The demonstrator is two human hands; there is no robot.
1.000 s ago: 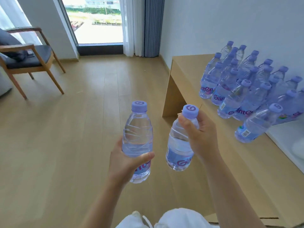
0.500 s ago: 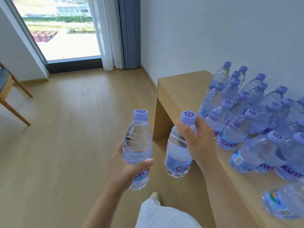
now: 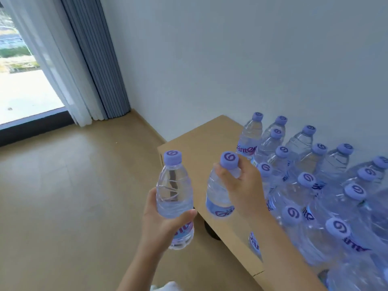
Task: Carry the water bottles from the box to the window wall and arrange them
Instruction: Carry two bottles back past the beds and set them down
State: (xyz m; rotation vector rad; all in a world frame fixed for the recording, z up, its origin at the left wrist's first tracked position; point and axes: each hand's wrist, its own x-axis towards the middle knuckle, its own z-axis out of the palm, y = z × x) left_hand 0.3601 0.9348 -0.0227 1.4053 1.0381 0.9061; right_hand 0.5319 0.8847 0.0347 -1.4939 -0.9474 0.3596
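My left hand [image 3: 161, 223] grips a clear water bottle [image 3: 174, 190] with a purple cap around its lower body, upright, over the floor just left of the bench. My right hand [image 3: 243, 185] holds a second water bottle [image 3: 218, 198] by its neck and shoulder, above the front edge of the low wooden bench [image 3: 201, 141]. Several matching bottles [image 3: 304, 185] stand packed in rows on the bench against the white wall, to the right of both hands. The box is not in view.
The bench's left end is bare wood. A grey curtain [image 3: 98, 59] and white sheer curtain [image 3: 54, 66] hang by the window [image 3: 19, 80] at the far left. Wooden floor [image 3: 73, 196] spreads to the left. A dark round object [image 3: 211, 231] sits under the bench.
The view has moved closer to the bench and turned right; the chair has left the frame. Both hands still hold their bottles, now nearer the standing bottles.
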